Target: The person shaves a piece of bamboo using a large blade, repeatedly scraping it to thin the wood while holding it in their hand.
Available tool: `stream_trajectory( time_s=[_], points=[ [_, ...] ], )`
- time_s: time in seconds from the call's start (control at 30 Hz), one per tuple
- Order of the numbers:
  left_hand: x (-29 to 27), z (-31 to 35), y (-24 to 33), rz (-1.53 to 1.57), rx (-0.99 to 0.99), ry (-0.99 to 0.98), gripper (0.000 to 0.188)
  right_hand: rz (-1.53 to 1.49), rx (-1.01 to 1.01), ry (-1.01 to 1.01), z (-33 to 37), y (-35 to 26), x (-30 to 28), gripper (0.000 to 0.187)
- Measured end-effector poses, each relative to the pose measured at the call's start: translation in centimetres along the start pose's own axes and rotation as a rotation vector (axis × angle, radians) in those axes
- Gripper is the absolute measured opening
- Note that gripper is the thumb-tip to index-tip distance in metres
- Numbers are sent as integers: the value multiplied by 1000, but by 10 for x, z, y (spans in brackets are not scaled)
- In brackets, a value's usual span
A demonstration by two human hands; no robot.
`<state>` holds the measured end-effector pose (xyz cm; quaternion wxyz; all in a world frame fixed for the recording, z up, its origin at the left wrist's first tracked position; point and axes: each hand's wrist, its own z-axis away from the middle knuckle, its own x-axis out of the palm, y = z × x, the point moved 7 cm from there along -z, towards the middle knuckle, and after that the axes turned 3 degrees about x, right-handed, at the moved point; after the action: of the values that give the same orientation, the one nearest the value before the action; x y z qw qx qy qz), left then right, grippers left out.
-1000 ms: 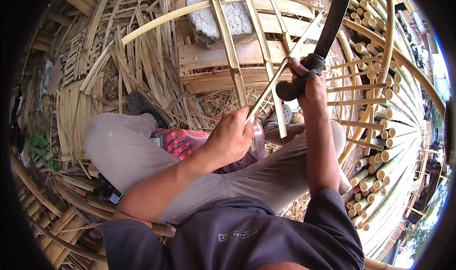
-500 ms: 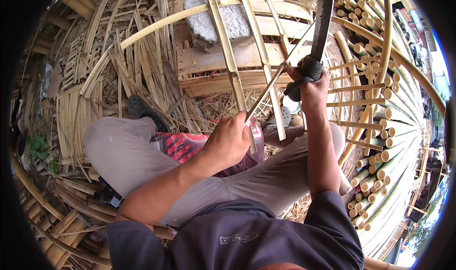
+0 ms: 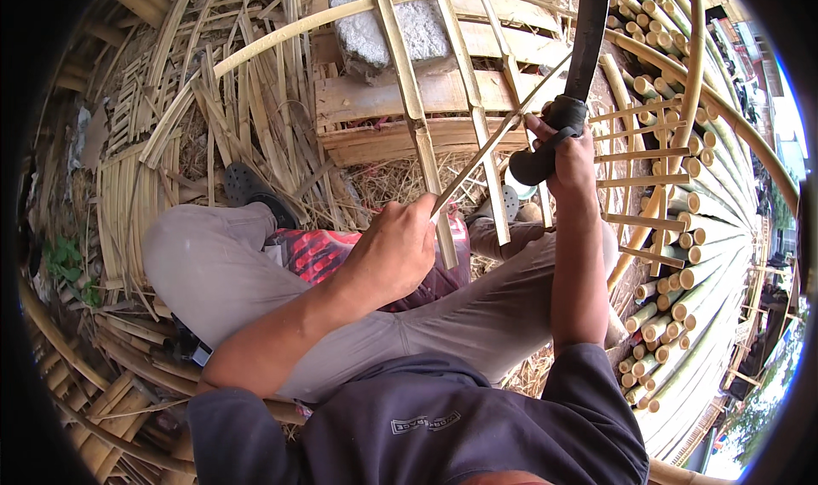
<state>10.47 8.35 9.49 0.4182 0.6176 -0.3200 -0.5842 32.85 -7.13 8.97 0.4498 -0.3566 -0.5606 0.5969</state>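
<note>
My left hand (image 3: 394,248) is closed around the lower end of a thin bamboo strip (image 3: 477,163), which slants up to the right. In my right hand (image 3: 571,163) is the dark wrapped handle of a machete (image 3: 588,46), its long blade pointing away from me. My right fingers also sit right by the thin strip, near the handle; whether they pinch it I cannot tell. Beneath the strip lies a lattice of wider bamboo slats (image 3: 412,110), crossed at the far end by a curved bamboo slat (image 3: 294,40).
A rough grey stone block (image 3: 388,37) rests on a wooden crate (image 3: 375,101) ahead. Bamboo slats (image 3: 247,118) litter the left ground. At right stand a small bamboo lattice (image 3: 643,182) and stacked bamboo poles (image 3: 694,255). A red patterned cloth or bag (image 3: 315,255) lies between my legs.
My left hand has shifted slightly left and away from me with the strip's end. My right hand and the machete have moved a little to the right.
</note>
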Motion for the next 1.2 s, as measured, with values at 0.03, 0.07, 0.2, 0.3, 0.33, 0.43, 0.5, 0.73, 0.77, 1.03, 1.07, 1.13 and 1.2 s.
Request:
stream_trajectory(
  time_s=[0.03,0.07,0.2,0.3,0.33,0.43,0.5,0.73,0.77,1.03,1.07,1.13,1.2],
  points=[
    [1,0,-1,3,-16,-16,16,22,-5,1,0,0,0,40],
    [1,1,-3,5,-32,-32,18,56,-25,1,0,-2,-1,40],
    [-9,6,7,-63,-49,-95,28,219,-71,-50,9,-20,3,39],
    [-27,16,27,-170,-24,-131,43,325,-51,-137,27,-36,17,35],
    [-28,19,30,-158,-8,-121,49,337,-49,-176,33,-36,24,35],
    [-30,32,33,-148,51,-4,58,294,-15,-273,51,-30,55,34],
    [-20,44,22,-31,130,218,57,295,-59,-329,71,-33,76,35],
    [1,82,3,484,-9,239,34,352,-41,-462,119,-24,107,33],
    [-8,85,11,452,66,315,32,371,-43,-484,123,-27,110,32],
    [-109,146,-5,675,-20,689,31,453,-155,-254,155,-33,112,30],
    [-131,153,1,642,-30,763,33,505,-89,-260,160,-30,112,32],
    [-172,166,7,583,53,934,34,693,-199,-276,169,-22,121,35],
    [-205,174,18,488,102,1004,34,744,-159,-324,180,1,132,40]
  ],
)
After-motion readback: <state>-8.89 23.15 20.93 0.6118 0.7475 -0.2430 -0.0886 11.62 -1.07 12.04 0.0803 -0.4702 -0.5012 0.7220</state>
